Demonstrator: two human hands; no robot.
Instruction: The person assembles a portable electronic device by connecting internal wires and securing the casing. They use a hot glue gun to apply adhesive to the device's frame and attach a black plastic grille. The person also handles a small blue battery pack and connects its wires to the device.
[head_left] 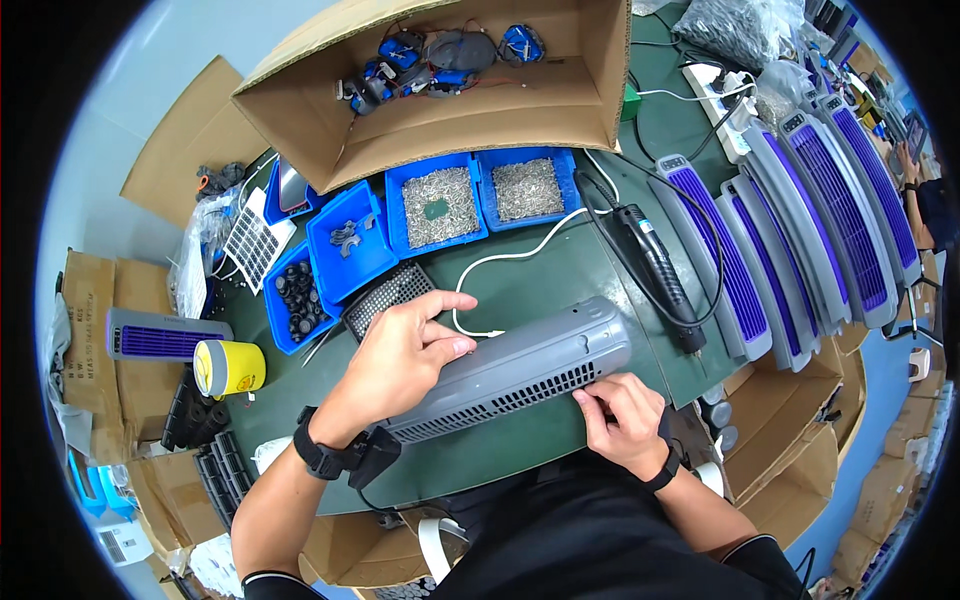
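A long grey plastic housing (pixel 520 352) with rows of slots along its near side lies aslant on the green table in front of me. My left hand (pixel 405 345) hovers over its left part; thumb and index finger are apart, nothing visible between them. Curled at the near right edge of the housing is my right hand (pixel 622 420), thumb and fingertips gripping it beside the slots. The white cable (pixel 480 260) ends just beyond the housing. An electric screwdriver (pixel 655 265), black with a cord, rests to the right.
Blue bins of screws (pixel 437 240) stand ahead, below a large cardboard box (pixel 465 125) of blue motor parts. Another blue bin (pixel 298 300) holds black round parts. Several grey-and-purple tower units (pixel 720 260) line the right. A yellow cup (pixel 232 368) sits at the left.
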